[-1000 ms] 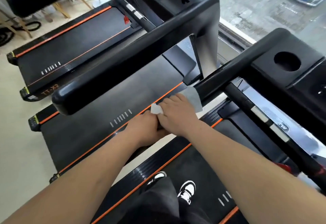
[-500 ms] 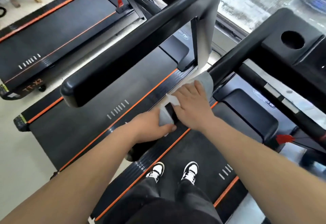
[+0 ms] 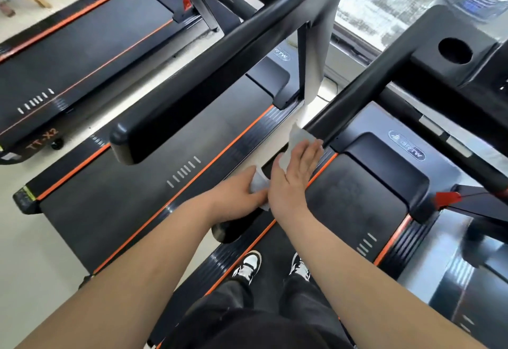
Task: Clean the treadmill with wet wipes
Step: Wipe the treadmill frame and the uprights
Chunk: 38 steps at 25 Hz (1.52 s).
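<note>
Beside a neighbouring treadmill (image 3: pixel 132 183), stands on the black, orange-trimmed treadmill (image 3: pixel 354 197) near a window. Leans over its left handrail (image 3: pixel 365 84), a black bar sloping up toward the console. Presses the right hand (image 3: pixel 291 181) flat on that rail, fingers straight; curls the left hand (image 3: pixel 239 192) right against it, touching. Spreads the white wet wipe (image 3: pixel 301 138) along the rail under the right palm, near end pinched in the left fingers.
</note>
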Each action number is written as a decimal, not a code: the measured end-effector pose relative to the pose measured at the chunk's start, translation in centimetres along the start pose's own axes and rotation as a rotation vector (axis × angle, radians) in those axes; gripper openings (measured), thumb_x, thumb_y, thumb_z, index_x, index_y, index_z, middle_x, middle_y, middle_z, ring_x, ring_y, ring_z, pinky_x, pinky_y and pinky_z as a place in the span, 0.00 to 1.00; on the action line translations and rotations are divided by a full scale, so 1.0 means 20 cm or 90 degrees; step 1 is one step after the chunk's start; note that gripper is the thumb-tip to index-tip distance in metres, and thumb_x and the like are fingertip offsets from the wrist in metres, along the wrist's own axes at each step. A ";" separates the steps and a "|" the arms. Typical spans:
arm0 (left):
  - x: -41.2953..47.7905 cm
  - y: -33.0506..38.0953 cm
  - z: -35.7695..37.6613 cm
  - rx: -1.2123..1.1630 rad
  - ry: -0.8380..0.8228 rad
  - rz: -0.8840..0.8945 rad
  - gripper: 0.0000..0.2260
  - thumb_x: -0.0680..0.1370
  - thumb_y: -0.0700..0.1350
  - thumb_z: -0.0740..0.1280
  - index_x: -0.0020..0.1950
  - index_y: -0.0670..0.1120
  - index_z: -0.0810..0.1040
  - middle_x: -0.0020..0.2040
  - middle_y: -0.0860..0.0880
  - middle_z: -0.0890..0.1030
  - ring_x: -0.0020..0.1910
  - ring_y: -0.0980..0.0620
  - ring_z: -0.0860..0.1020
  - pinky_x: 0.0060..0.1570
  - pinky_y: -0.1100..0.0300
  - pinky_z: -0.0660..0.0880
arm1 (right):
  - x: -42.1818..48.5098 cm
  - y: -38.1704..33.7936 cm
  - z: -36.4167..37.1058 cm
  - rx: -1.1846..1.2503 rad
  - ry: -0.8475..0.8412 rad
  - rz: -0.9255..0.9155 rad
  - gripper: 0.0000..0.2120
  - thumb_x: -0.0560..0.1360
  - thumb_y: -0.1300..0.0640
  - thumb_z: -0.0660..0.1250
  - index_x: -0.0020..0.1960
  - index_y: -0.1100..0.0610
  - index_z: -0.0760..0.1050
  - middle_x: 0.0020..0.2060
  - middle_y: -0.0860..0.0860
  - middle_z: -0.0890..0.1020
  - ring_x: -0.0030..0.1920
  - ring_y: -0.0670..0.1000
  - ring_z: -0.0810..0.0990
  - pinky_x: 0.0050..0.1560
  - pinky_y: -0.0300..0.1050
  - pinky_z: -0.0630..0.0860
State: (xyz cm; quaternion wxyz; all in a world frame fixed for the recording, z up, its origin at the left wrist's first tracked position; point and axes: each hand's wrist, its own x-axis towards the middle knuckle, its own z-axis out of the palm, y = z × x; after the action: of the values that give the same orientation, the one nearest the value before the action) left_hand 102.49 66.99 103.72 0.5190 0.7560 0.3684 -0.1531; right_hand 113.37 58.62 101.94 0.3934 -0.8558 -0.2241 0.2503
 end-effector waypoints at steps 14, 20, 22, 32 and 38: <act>-0.14 -0.17 0.05 -0.311 0.012 -0.182 0.20 0.84 0.63 0.54 0.57 0.53 0.80 0.51 0.45 0.86 0.46 0.52 0.82 0.47 0.58 0.74 | -0.35 -0.15 0.14 0.567 0.003 0.663 0.27 0.82 0.33 0.51 0.63 0.49 0.77 0.51 0.50 0.83 0.49 0.53 0.81 0.42 0.48 0.76; -0.20 -0.21 0.18 -0.492 0.151 -0.256 0.08 0.83 0.51 0.59 0.48 0.52 0.76 0.38 0.51 0.83 0.33 0.54 0.81 0.34 0.64 0.76 | -0.34 -0.16 0.14 0.662 0.021 0.767 0.24 0.77 0.38 0.56 0.59 0.51 0.81 0.55 0.55 0.84 0.53 0.61 0.82 0.54 0.58 0.78; -0.21 -0.13 0.19 -0.582 0.169 -0.262 0.05 0.80 0.49 0.60 0.48 0.52 0.75 0.41 0.46 0.81 0.36 0.49 0.80 0.37 0.59 0.77 | -0.32 -0.16 0.14 0.654 0.015 0.762 0.23 0.77 0.39 0.56 0.59 0.51 0.82 0.53 0.55 0.85 0.53 0.62 0.83 0.59 0.62 0.77; -0.12 0.12 0.16 -0.101 0.198 -0.094 0.10 0.82 0.54 0.54 0.47 0.51 0.70 0.43 0.54 0.79 0.47 0.46 0.78 0.53 0.47 0.75 | -0.08 -0.24 -0.03 0.528 0.020 0.483 0.36 0.75 0.30 0.53 0.78 0.46 0.61 0.71 0.47 0.73 0.66 0.56 0.76 0.67 0.56 0.71; 0.11 0.25 0.15 0.159 0.142 0.037 0.27 0.79 0.58 0.53 0.77 0.56 0.61 0.71 0.49 0.74 0.66 0.41 0.75 0.63 0.42 0.74 | 0.27 0.01 -0.31 -0.306 -0.201 -0.263 0.34 0.82 0.39 0.36 0.82 0.50 0.56 0.83 0.45 0.54 0.81 0.44 0.38 0.77 0.56 0.27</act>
State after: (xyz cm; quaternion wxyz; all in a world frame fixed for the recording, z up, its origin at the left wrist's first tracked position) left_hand 108.04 64.20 104.34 0.3810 0.8373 0.3797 -0.0978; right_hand 121.26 58.16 103.88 0.1838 -0.8114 -0.5028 0.2347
